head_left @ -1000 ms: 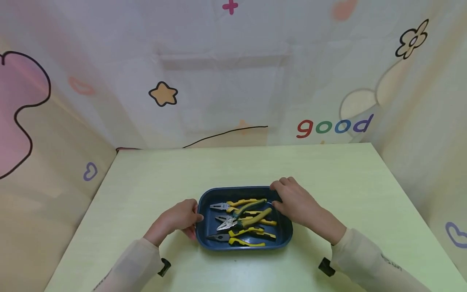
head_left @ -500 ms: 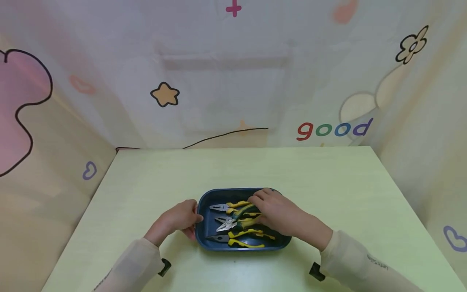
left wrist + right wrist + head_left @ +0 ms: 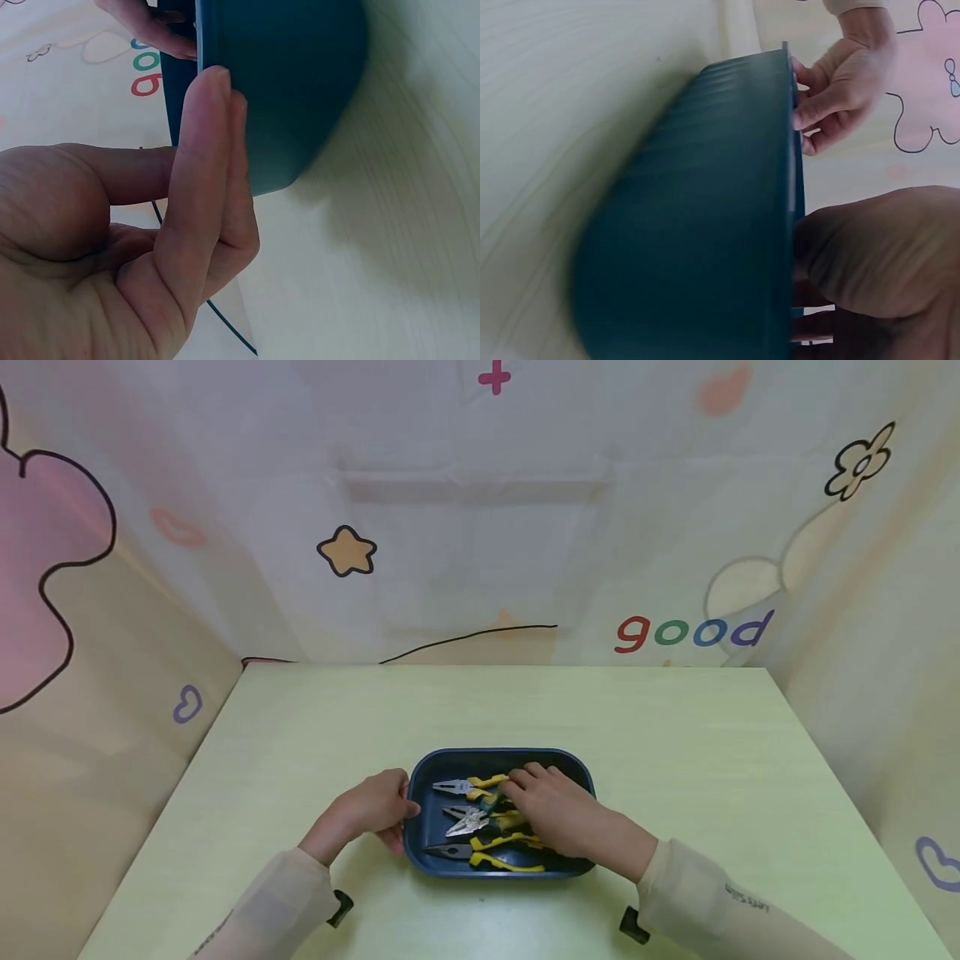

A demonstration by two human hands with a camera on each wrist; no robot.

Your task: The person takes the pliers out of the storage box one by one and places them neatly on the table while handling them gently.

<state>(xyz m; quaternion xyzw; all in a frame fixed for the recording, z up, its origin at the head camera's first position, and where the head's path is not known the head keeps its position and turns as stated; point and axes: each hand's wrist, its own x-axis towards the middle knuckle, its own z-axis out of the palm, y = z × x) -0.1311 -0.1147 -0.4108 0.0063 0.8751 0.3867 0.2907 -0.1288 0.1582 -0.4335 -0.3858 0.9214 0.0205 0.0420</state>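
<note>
A dark blue tray [image 3: 495, 875] holds several pairs of pliers. My left hand [image 3: 378, 806] pinches the tray's left wall, thumb inside and fingers outside; the left wrist view shows those straight fingers [image 3: 202, 165] against the wall. My right hand [image 3: 558, 810] is inside the tray, its fingers bent over the green-and-yellow handles of the middle combination pliers [image 3: 468, 821]. Thumb and grip are hidden below the palm. Behind these pliers lie yellow-handled pliers [image 3: 453, 787]; long-nose pliers [image 3: 450, 851] lie nearest the front.
The tray stands on a pale green table [image 3: 337, 718]. A printed curtain [image 3: 480, 560] hangs behind the table and along both sides. Small black pieces hang at the left cuff [image 3: 341, 908] and right cuff [image 3: 633, 927].
My right hand has left the tray's right rim and moved left and down over the pliers' handles. My left hand has kept its hold, and the pliers lie about where they were.
</note>
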